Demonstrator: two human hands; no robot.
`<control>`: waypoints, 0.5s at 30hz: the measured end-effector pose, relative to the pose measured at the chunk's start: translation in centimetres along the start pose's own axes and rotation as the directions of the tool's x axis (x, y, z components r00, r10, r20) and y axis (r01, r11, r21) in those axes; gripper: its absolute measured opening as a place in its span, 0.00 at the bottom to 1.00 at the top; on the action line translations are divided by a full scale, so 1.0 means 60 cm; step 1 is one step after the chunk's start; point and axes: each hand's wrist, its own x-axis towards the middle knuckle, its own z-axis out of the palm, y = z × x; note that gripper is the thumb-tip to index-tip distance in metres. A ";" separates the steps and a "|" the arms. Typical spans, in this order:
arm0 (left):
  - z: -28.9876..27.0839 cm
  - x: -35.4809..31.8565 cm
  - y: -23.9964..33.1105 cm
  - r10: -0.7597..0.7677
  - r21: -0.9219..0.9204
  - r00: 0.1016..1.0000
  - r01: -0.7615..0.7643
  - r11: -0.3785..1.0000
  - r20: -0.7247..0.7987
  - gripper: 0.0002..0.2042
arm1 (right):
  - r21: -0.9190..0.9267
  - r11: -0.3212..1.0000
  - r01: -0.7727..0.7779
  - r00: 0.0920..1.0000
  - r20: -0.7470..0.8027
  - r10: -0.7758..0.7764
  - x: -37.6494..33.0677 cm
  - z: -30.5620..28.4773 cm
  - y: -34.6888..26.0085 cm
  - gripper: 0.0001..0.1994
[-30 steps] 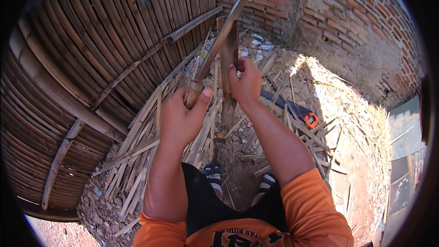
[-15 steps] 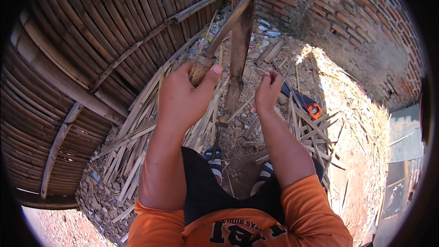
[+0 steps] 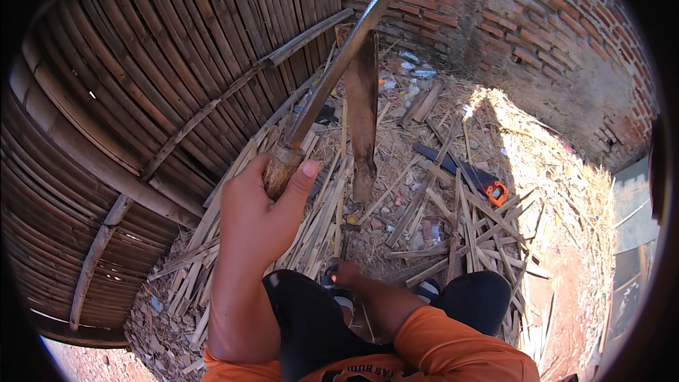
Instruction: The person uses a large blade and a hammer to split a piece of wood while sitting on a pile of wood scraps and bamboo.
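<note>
My left hand [image 3: 260,205] is closed round the wooden handle of a machete [image 3: 343,64]. Its long blade points up and away to the right, passing in front of an upright dark wooden plank [image 3: 362,113]. Low down by my foot, my right hand [image 3: 343,274] is closed at the lower end of a hammer [image 3: 346,233] handle. The hammer's head lies at the plank's foot; the fingers show only in part.
Thin split wood strips [image 3: 318,219] lie in piles on both sides. A handsaw [image 3: 463,173] with an orange and black handle rests on sticks to the right. A bamboo wall [image 3: 106,148] stands at left, a brick wall [image 3: 552,42] at the back right.
My right hand has dropped from beside the plank to the hammer near my foot. My left hand has moved slightly down and left with the machete. The view has tilted a little.
</note>
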 end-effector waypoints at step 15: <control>-0.007 0.007 -0.005 0.050 -0.069 0.999 -0.048 0.996 0.022 0.20 | -0.114 0.985 -0.131 0.962 0.225 0.154 0.006 0.008 -0.007 0.30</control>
